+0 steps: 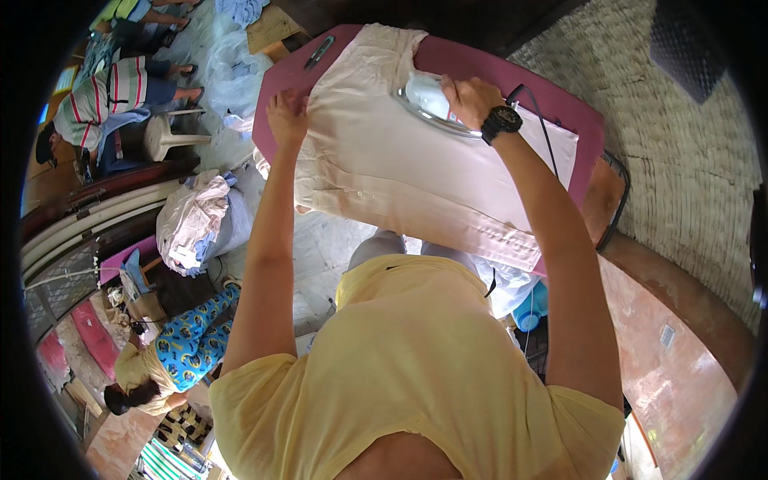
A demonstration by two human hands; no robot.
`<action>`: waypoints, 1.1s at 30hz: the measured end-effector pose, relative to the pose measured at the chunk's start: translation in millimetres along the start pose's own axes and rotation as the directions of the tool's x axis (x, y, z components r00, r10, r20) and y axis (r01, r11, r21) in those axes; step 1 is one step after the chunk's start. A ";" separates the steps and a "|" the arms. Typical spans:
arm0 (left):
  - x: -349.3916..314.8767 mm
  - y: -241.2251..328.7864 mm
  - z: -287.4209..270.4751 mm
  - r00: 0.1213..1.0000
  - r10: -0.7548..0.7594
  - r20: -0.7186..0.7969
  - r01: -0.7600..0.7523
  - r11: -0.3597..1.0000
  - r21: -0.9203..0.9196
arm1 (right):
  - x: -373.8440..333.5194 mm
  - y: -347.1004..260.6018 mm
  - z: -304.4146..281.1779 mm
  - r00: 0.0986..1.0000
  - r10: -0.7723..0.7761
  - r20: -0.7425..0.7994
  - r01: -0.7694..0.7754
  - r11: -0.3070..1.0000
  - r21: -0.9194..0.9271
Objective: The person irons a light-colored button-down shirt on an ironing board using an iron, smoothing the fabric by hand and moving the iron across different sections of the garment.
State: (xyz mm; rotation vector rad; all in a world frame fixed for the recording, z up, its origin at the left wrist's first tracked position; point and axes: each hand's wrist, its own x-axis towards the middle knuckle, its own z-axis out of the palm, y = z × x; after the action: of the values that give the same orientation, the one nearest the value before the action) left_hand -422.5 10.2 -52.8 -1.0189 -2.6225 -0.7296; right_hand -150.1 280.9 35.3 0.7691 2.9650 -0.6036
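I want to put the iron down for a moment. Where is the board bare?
Bare ironing board shows along the far edge beyond the iron and at the corner past the left hand. Elsewhere the pale shirt covers it.

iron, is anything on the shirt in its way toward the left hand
Nothing visible: between the iron under the right hand and the left hand lies only bare shirt. A dark tool lies off the shirt on the board.

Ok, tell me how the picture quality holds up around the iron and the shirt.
Head view: even daylight, no hard shadows; the iron under the right hand is washed out by glare, pale and low in detail; the shirt by the left hand is sharp; the board's edges bow from fisheye; black vignette rims the frame.
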 end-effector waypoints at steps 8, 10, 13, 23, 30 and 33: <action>-27.8 -91.2 34.7 0.973 -0.125 0.195 0.173 0.953 -0.250 | 34.3 -89.2 29.8 0.959 -0.249 0.136 0.234 0.965 0.117; -18.6 -63.3 35.6 0.985 -0.169 0.029 0.169 0.922 -0.349 | 39.4 -117.8 48.7 0.961 -0.266 0.080 0.257 0.961 0.101; -23.0 -31.5 24.1 0.995 -0.098 -0.009 0.092 0.959 -0.270 | 37.8 -135.6 50.0 0.992 -0.102 0.069 0.097 0.992 0.079; -24.8 -78.9 48.2 0.950 -0.044 0.308 0.162 0.916 -0.367 | -76.4 91.4 -31.9 0.958 0.275 0.075 -0.262 0.954 -0.149; -16.3 -87.6 40.5 0.910 0.005 0.415 0.189 0.886 -0.425 | -101.7 37.1 6.0 0.997 -0.046 0.067 0.064 0.956 -0.286; -16.7 -59.9 30.1 0.890 0.007 0.455 0.247 0.833 -0.495 | -112.6 -53.6 41.1 0.995 0.012 0.095 -0.009 1.000 -0.025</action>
State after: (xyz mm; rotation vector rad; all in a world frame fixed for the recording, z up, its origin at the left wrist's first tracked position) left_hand -452.3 -21.2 -106.6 -1.2922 -2.9546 -1.5032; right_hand -79.7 170.3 29.6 0.7322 2.8748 -0.5843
